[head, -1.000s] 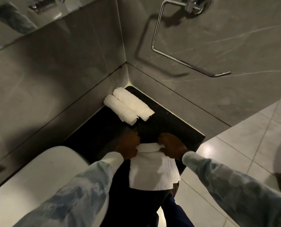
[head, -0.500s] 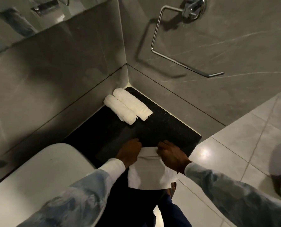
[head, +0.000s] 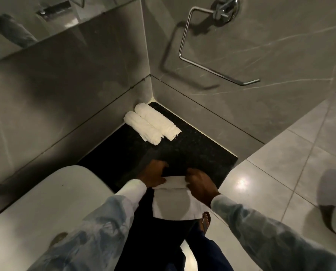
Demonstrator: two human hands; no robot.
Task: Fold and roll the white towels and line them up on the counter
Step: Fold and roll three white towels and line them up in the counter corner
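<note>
Two rolled white towels (head: pixel 151 124) lie side by side in the far corner of the black counter (head: pixel 192 151), touching each other. A third white towel (head: pixel 173 204) hangs over the counter's near edge, its top end rolled into a short tube. My left hand (head: pixel 155 174) grips the left end of that roll. My right hand (head: pixel 199 182) grips its right end. The loose part of the towel drapes down in front of my legs.
Grey tiled walls meet at the corner behind the counter. A chrome towel ring (head: pixel 212 47) is fixed on the right wall. A white basin (head: pixel 45 208) sits at the lower left. Pale floor tiles (head: pixel 280 173) lie to the right.
Both hands have drawn the rolled end nearer to me and the roll has grown. The hanging part of the towel has become shorter.
</note>
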